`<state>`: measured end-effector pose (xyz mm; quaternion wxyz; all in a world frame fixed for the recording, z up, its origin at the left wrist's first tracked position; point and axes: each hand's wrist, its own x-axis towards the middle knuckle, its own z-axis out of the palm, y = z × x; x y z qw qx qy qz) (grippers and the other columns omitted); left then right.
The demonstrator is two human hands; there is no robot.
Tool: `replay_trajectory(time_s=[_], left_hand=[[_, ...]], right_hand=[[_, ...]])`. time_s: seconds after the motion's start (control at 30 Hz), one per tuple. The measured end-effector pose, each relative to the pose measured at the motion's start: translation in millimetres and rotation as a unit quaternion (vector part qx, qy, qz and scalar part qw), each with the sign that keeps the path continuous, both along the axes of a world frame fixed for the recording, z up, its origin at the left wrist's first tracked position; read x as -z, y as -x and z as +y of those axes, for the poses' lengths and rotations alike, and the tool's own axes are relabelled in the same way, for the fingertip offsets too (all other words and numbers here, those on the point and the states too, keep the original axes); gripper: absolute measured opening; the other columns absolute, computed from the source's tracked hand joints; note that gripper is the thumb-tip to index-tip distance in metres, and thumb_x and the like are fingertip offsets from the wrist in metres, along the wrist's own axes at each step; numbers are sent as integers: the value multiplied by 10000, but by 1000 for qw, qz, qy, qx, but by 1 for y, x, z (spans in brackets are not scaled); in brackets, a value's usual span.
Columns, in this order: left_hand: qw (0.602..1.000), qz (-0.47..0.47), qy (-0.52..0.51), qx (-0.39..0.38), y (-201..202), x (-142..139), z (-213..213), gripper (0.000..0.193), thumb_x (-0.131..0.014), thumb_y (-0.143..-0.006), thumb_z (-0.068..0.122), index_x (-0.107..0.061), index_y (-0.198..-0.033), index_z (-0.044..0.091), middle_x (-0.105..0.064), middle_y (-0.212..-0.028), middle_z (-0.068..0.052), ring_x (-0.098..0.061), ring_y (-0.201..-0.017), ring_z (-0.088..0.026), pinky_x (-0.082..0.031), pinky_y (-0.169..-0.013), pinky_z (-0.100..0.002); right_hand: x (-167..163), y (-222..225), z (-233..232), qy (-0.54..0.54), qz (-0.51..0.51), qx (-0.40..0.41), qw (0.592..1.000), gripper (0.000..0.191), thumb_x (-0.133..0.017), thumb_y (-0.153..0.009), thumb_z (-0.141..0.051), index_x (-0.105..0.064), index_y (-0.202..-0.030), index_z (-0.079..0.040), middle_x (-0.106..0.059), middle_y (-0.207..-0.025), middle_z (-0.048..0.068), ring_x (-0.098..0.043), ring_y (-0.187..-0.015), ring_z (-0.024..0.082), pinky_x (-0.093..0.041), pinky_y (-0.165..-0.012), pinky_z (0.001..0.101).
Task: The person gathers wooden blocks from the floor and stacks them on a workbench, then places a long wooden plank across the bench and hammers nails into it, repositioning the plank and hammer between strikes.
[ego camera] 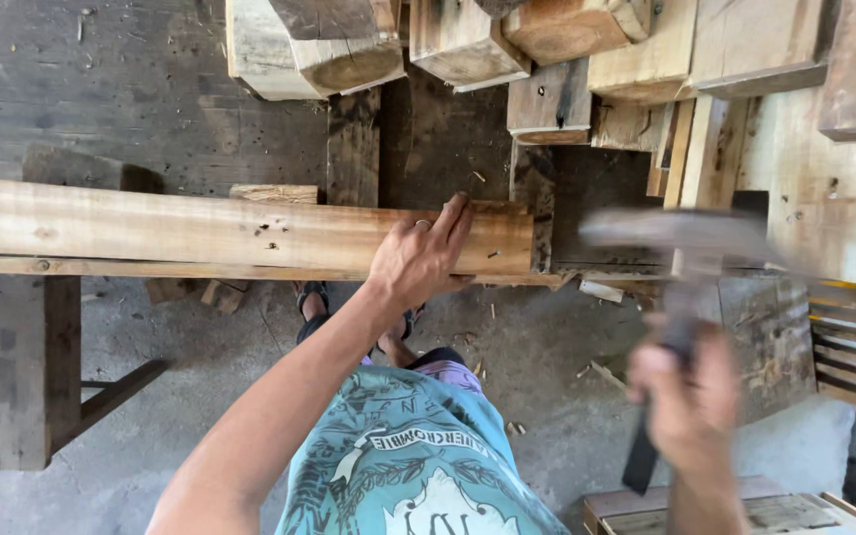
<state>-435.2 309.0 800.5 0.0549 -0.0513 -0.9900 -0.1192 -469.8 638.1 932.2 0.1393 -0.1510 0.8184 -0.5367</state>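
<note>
One long pale-brown wooden plank (200,233) lies flat across a dark weathered wooden workbench (12,367), its cut end pointing toward the stacked timber offcuts (547,59). It looks stiff, fairly heavy, rough-faced, not fragile; best pinned from above near that end. The left hand (418,256) presses there, palm down, fingers (451,223) spread over the far edge, pinning rather than clamping. Beyond the plank's end, the right hand (688,401) is closed round the dark handle of a motion-blurred steel-headed hammer (681,238).

Right hand (691,401) and hammer (681,238) motion-blurred, plank (200,230) cut off at left edge
</note>
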Motion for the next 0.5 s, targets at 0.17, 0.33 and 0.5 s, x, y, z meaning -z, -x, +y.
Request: replay_trajectory(time_s=[0.17,0.33,0.5], left_hand=[[999,-31,-7,-3,1,4,1,1065,-798,-680,661,-478,-1444,-8,-465,-1527,-181,-716,-780,-242,-559,-804,-393],[1000,-22,10,12,-1,2,1,1072,-794,-688,673,-483,-1454,-10,-474,-1529,-189,-707,-755,-233,-560,-808,-384],[1000,21,9,-1,-4,-3,1,1094,-797,-636,681,-502,-1443,2,-498,-1499,-172,-712,-814,-236,-563,-815,-387]], right_hand=[[-36,25,3,215,182,79,956,211,-608,-1117,-260,-531,-1233,-101,-575,-766,41,-523,-556,101,-467,-548,278],[26,18,-50,-312,114,-159,930,247,-596,-1022,-255,-583,-1160,-51,-610,-954,134,-626,-706,213,-520,-596,375],[4,17,-34,-129,-134,-47,981,264,-627,-992,-235,-535,-1153,-47,-570,-701,123,-560,-530,195,-490,-456,335]])
